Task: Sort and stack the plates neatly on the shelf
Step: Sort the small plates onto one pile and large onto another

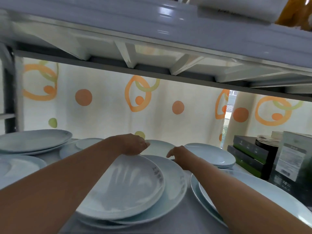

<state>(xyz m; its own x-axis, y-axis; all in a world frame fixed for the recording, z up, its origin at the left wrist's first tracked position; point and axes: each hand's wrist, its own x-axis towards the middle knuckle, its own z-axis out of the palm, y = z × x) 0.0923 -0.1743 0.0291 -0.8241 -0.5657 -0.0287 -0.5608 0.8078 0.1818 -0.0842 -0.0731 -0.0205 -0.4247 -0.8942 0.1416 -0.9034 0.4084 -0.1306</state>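
On the far left of the shelf [187,215] we count two plates in the left stack [33,141]. In front of it lies one front-left plate [18,166], cut off by the frame edge. Behind the left forearm at least one small plate [89,143] shows, and the arm hides the rest of it.

In the middle sits the centre stack [125,188] of three plates, set askew so each rim sticks out, with grey markings too blurred to read. Just behind it is one rear plate [160,146]. The left hand [133,144] reaches over the centre stack, its fingers [146,144] bent down at the rear plate's near-left rim. We cannot tell whether they pinch it. The right hand [178,154] is at the same plate's right rim with one digit pointing left. Its other fingers are hidden, so we cannot tell their state either.

Further right, the right stack [212,155] has two plates that we can make out. Two large front-right plates [253,193] lie partly under the right forearm. At the far right stand three dark boxes [248,157] and one taller box [290,159], its print illegible. Behind everything hangs a curtain [109,115] with orange and green circles.
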